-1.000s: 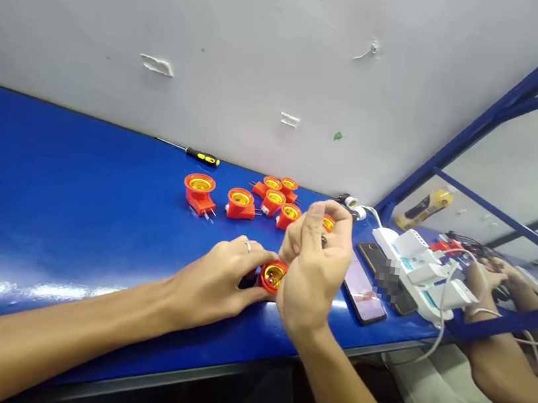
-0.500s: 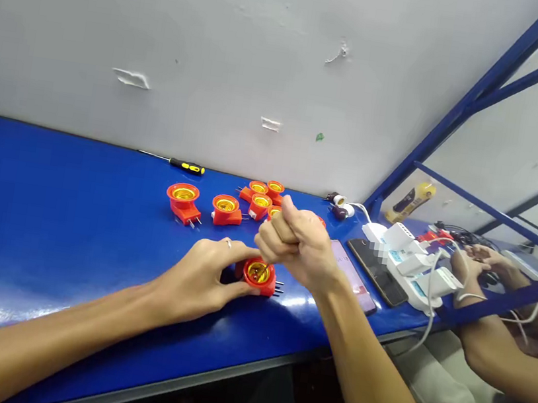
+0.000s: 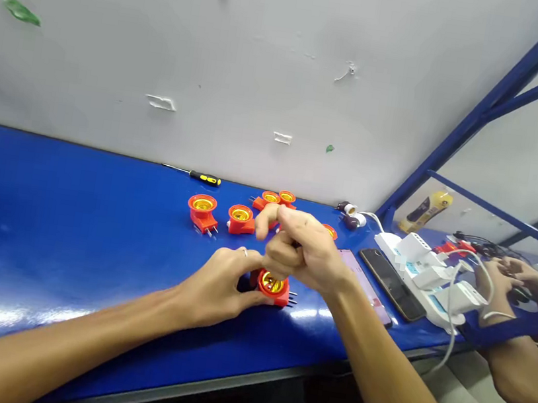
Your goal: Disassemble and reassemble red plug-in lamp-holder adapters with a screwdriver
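My left hand point(image 3: 221, 288) holds a red plug-in lamp socket point(image 3: 280, 298) on the blue table, thumb in front and fingers behind. The socket's brass-coloured threaded opening faces up and its metal pins point right. Right above it is my right hand point(image 3: 299, 249), curled with the index finger partly lifted. It closes round a screwdriver whose handle is hidden in the palm; the thin shaft goes down into the socket. Behind the hands lie several more red lamp sockets, among them one on the left point(image 3: 202, 220) and one nearer the middle point(image 3: 241, 226).
A black-and-yellow screwdriver point(image 3: 205, 178) lies near the wall. To the right are a pink-screened phone point(image 3: 362, 281), a dark phone point(image 3: 391, 285) and a white power strip point(image 3: 439, 305) with chargers and cables. Beyond a blue frame point(image 3: 459, 131), another person's hands point(image 3: 502, 274) work.
The view has shifted, so everything sits further right and slightly lower. My right index finger has uncurled from the fist. My left hand keeps its hold on the socket.
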The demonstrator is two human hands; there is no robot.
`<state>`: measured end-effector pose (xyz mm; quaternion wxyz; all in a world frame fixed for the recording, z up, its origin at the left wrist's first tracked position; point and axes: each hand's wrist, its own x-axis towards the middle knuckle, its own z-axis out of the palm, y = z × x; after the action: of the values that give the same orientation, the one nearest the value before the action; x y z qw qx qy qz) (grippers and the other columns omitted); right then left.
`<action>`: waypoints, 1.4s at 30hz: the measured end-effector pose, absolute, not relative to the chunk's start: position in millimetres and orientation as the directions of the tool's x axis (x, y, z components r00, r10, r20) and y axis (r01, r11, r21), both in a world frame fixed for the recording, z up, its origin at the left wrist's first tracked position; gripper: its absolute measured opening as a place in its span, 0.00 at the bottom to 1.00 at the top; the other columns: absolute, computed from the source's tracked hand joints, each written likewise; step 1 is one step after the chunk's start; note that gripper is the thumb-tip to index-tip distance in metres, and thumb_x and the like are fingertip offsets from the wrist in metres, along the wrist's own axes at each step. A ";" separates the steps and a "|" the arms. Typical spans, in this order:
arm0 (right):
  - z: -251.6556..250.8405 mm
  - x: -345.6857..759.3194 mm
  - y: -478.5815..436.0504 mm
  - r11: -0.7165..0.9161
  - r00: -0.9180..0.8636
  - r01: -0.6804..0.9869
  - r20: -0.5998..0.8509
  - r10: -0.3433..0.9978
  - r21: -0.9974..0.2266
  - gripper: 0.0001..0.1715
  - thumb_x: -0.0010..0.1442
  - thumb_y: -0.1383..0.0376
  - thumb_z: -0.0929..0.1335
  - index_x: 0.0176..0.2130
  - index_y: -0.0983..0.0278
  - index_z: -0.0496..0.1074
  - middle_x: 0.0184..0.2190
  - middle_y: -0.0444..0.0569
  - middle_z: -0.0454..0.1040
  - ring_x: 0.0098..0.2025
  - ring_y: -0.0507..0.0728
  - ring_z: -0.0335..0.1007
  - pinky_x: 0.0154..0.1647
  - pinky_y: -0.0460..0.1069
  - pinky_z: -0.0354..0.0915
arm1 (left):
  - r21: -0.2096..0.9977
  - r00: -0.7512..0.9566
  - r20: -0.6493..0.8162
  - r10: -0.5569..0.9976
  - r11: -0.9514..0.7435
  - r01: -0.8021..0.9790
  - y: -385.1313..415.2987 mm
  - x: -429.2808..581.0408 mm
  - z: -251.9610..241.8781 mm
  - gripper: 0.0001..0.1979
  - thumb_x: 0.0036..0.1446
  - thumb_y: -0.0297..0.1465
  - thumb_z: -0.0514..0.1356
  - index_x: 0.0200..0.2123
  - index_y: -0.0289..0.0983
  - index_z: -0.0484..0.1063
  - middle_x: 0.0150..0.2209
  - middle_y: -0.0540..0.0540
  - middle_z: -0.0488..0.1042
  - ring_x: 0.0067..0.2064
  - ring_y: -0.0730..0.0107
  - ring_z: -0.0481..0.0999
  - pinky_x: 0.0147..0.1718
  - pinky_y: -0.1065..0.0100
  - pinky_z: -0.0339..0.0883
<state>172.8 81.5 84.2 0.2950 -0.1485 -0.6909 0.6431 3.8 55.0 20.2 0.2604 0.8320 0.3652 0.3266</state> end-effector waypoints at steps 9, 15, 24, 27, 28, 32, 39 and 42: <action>111.0 185.2 54.3 0.650 -0.595 0.747 0.299 0.746 -0.137 0.11 0.69 0.60 0.61 0.37 0.62 0.65 0.21 0.44 0.59 0.21 0.52 0.46 0.26 0.50 0.40 | 0.638 0.499 0.401 0.769 -0.625 0.450 51.3 5.3 16.4 0.15 0.56 0.38 0.67 0.46 0.40 0.77 0.36 0.49 0.80 0.34 0.68 0.75 0.34 0.69 0.65; 119.3 195.2 59.2 0.753 -0.745 0.636 0.119 0.656 -0.169 0.14 0.65 0.66 0.65 0.51 0.56 0.64 0.16 0.35 0.60 0.16 0.50 0.51 0.20 0.47 0.41 | 0.696 0.542 0.383 0.748 -0.620 0.363 51.7 3.6 19.3 0.11 0.58 0.39 0.66 0.41 0.39 0.78 0.35 0.50 0.80 0.34 0.71 0.76 0.34 0.70 0.65; 128.3 202.2 63.2 0.905 -0.905 0.426 -0.013 0.426 0.010 0.10 0.65 0.67 0.65 0.47 0.56 0.68 0.25 0.41 0.67 0.20 0.51 0.52 0.23 0.48 0.43 | 0.630 0.663 0.382 0.644 -0.706 0.323 69.8 -5.4 17.3 0.15 0.57 0.38 0.66 0.47 0.39 0.78 0.33 0.51 0.79 0.31 0.73 0.73 0.32 0.72 0.62; 138.5 201.0 67.1 0.938 -0.938 0.346 -0.012 0.346 0.005 0.12 0.63 0.74 0.63 0.43 0.59 0.66 0.33 0.43 0.69 0.26 0.50 0.57 0.26 0.47 0.49 | 0.628 0.662 0.358 0.658 -0.694 0.351 73.0 -6.6 20.1 0.18 0.57 0.40 0.66 0.49 0.39 0.77 0.41 0.48 0.80 0.36 0.70 0.76 0.35 0.71 0.63; 140.1 200.5 68.3 0.942 -0.942 0.334 -0.016 0.334 -0.007 0.15 0.61 0.77 0.63 0.43 0.60 0.65 0.33 0.43 0.68 0.25 0.50 0.57 0.26 0.47 0.49 | 0.628 0.659 0.343 0.669 -0.685 0.369 72.9 -6.4 21.0 0.19 0.58 0.41 0.66 0.49 0.39 0.77 0.41 0.48 0.80 0.36 0.69 0.76 0.34 0.71 0.63; 134.1 197.5 71.6 0.901 -0.902 0.432 0.043 0.430 0.035 0.13 0.57 0.77 0.65 0.39 0.61 0.65 0.30 0.43 0.66 0.20 0.48 0.48 0.23 0.48 0.43 | 0.644 0.658 0.303 0.690 -0.657 0.393 70.1 -4.5 22.2 0.18 0.59 0.42 0.64 0.48 0.38 0.77 0.37 0.48 0.80 0.34 0.69 0.76 0.34 0.71 0.64; 126.8 195.2 70.1 0.741 -0.754 0.653 0.046 0.655 0.155 0.14 0.54 0.74 0.66 0.42 0.64 0.64 0.17 0.37 0.56 0.15 0.49 0.41 0.20 0.47 0.40 | 0.616 0.616 0.370 0.695 -0.680 0.398 67.4 -2.0 19.6 0.19 0.59 0.39 0.65 0.51 0.39 0.75 0.39 0.49 0.80 0.37 0.69 0.77 0.38 0.70 0.65; 128.2 194.6 62.5 0.784 -0.803 0.595 0.079 0.591 0.179 0.17 0.61 0.70 0.63 0.50 0.63 0.59 0.19 0.37 0.59 0.17 0.50 0.47 0.20 0.47 0.41 | 0.640 0.607 0.397 0.688 -0.682 0.355 67.4 -1.4 18.2 0.17 0.59 0.40 0.65 0.48 0.38 0.76 0.40 0.49 0.80 0.39 0.68 0.78 0.40 0.70 0.66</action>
<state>194.6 62.5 128.2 0.0093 -0.3140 -0.9443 -0.0976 -1.4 67.4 18.2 0.2583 0.8583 0.3039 0.3228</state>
